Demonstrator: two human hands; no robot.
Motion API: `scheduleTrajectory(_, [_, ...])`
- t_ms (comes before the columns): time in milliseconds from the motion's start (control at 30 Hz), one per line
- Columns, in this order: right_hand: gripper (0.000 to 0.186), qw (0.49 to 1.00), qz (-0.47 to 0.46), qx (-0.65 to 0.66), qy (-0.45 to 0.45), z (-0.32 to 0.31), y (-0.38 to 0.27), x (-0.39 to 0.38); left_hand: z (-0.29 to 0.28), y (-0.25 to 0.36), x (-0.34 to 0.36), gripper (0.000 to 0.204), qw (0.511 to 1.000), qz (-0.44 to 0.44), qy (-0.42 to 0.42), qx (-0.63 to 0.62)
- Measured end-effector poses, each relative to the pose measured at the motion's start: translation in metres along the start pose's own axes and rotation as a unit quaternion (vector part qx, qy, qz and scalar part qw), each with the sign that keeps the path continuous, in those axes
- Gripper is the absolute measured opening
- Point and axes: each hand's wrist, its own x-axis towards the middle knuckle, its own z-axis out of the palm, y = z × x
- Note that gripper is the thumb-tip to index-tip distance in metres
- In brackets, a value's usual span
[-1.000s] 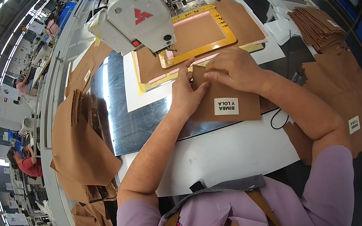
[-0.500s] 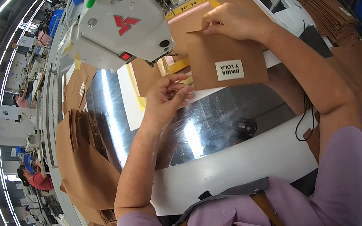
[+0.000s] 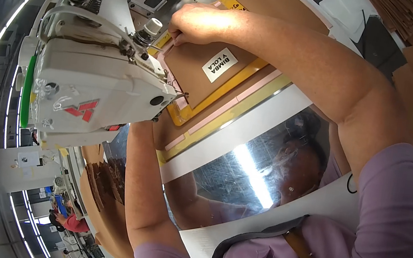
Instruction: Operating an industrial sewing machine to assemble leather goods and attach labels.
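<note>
A brown panel point(image 3: 194, 67) with a white printed label point(image 3: 220, 65) lies within a yellow template frame point(image 3: 230, 81) edged with pink strips. At the panel's far left corner, my right hand point(image 3: 197, 24) has its fingers curled closed on the edge. The sewing machine's white head point(image 3: 101, 80) stands just left of the panel, its needle end close to the near corner. My left forearm point(image 3: 143, 173) reaches up behind that head, which hides my left hand and its fingers.
Beneath the work lie a white sheet point(image 3: 202, 155) and a shiny reflective plate point(image 3: 224, 186). Stacked brown pieces point(image 3: 106, 183) sit at the left, more brown pieces point(image 3: 397, 16) at the far right. Another person in red point(image 3: 75, 223) is in the background at left.
The brown panel, held up before, now lies on the template by the machine. My right hand has moved left to its far corner; my left hand has gone behind the machine head. The view has shifted.
</note>
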Motion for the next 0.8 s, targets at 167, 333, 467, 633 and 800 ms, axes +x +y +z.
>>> scheduleTrajectory(167, [0.016, 0.999, 0.015, 0.043, 0.000, 0.003, 0.011, -0.005, 0.043, 0.049, 0.020, 0.024, 0.961, 0.028, -0.061, 0.267])
scheduleTrajectory(333, [0.020, 0.999, 0.051, 0.005, 0.001, -0.007, 0.014, -0.006, 0.041, 0.033, 0.015, 0.027, 0.966, 0.041, -0.016, 0.255])
scheduleTrajectory(467, [0.025, 0.996, 0.034, -0.067, -0.047, -0.028, 0.030, 0.003, 0.032, 0.032, 0.014, 0.028, 0.962, 0.043, -0.037, 0.268])
scheduleTrajectory(633, [0.033, 0.984, 0.046, -0.128, -0.117, -0.043, 0.112, 0.018, 0.073, 0.046, 0.024, 0.025, 0.972, -0.035, 0.025, 0.230])
scheduleTrajectory(800, [0.026, 0.993, 0.048, -0.069, -0.085, -0.050, 0.107, 0.013, 0.030, 0.005, 0.024, 0.028, 0.956, 0.082, 0.022, 0.282])
